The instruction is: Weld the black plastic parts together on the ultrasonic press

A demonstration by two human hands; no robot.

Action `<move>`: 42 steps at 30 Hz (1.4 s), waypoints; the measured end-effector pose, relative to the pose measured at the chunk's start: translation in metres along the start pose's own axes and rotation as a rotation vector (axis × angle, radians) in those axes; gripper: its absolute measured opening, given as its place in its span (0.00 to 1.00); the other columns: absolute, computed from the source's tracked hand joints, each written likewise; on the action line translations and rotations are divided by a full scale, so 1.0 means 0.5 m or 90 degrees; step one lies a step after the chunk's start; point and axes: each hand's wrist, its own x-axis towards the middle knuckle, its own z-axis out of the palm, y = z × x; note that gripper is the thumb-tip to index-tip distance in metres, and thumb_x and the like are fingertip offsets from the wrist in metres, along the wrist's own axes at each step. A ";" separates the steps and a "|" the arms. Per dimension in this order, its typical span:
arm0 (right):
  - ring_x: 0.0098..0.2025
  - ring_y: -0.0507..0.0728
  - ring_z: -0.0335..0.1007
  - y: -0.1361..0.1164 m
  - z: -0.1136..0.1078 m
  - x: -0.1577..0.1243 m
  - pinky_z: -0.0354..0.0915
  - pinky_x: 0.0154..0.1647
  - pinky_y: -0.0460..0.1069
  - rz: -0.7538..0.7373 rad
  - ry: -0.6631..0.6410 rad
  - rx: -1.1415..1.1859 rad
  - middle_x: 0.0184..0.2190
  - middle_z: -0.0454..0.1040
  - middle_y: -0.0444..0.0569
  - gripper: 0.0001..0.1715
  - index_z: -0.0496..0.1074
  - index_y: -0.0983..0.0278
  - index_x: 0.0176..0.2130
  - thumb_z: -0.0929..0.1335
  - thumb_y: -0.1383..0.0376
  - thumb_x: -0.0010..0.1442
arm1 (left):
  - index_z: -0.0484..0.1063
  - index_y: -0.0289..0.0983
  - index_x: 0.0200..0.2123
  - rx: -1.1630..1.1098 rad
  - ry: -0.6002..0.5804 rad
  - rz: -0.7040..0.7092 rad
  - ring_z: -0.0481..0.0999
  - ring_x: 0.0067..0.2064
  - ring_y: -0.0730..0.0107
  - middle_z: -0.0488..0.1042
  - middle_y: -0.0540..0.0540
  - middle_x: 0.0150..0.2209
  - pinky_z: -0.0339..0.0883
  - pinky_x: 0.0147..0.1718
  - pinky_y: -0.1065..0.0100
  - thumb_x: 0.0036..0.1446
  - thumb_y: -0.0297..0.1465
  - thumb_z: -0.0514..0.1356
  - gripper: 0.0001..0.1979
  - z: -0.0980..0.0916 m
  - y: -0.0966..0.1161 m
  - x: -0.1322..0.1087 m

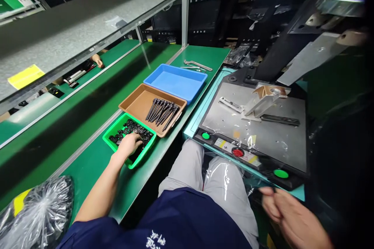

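My left hand (130, 144) reaches into a green tray (112, 134) full of small black parts (134, 128), its fingers curled down among them; what they grip is hidden. Beyond it a brown tray (137, 101) holds several long black pins (162, 111), and a blue tray (175, 81) lies past that. My right hand (288, 214) hovers low at the right, below the machine's front edge, fingers bent and blurred around something dark.
A press machine with a grey plate (263, 132), two green buttons (281, 173) and a red button (237, 151) stands on the right. Metal tweezers (197, 65) lie at the bench's far end. A plastic bag (37, 214) sits at left. Another person's hand (97, 60) shows across the conveyor.
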 end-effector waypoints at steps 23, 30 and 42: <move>0.28 0.53 0.62 -0.108 0.126 0.044 0.59 0.30 0.48 -0.127 -0.205 0.039 0.27 0.69 0.45 0.20 0.70 0.61 0.44 0.59 0.51 0.67 | 0.76 0.40 0.51 -0.839 -0.179 0.264 0.77 0.49 0.56 0.78 0.41 0.49 0.70 0.49 0.57 0.53 0.37 0.66 0.22 0.022 0.412 -0.004; 0.27 0.52 0.61 -0.115 0.082 0.052 0.57 0.28 0.48 -0.142 -0.257 0.049 0.25 0.69 0.44 0.20 0.72 0.62 0.41 0.60 0.51 0.67 | 0.76 0.37 0.50 -0.832 -0.332 0.267 0.75 0.52 0.52 0.78 0.39 0.49 0.71 0.50 0.54 0.52 0.37 0.67 0.22 0.007 0.434 0.006; 0.19 0.46 0.43 -0.081 0.110 0.043 0.41 0.18 0.44 0.057 -0.329 0.376 0.20 0.61 0.40 0.27 0.70 0.67 0.39 0.67 0.45 0.59 | 0.77 0.38 0.49 -0.924 -0.464 0.240 0.76 0.51 0.52 0.79 0.38 0.46 0.75 0.41 0.59 0.49 0.34 0.69 0.22 0.048 0.452 0.035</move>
